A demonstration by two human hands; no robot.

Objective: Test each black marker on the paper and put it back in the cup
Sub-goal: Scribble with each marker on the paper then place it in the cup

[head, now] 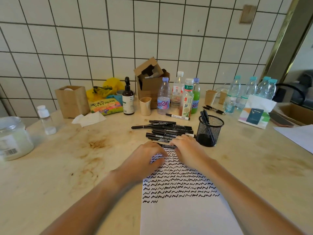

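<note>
A white paper (183, 211) covered with rows of black squiggles lies in front of me. At its far edge a black marker (167, 146) lies crosswise between my hands. My left hand (145, 156) grips its left end and my right hand (184, 146) grips its right end. Behind it lies a pile of several black markers (166, 130). A black mesh cup (210, 131) stands to the right of the pile with a few markers standing in it.
Along the tiled wall stand water bottles (163, 97), a brown pump bottle (127, 99), paper cups (145, 106), a cardboard box (150, 78), a wooden box (72, 100) and a tissue pack (255, 112). A plastic jar (13, 138) sits far left. More paper (298, 134) lies right.
</note>
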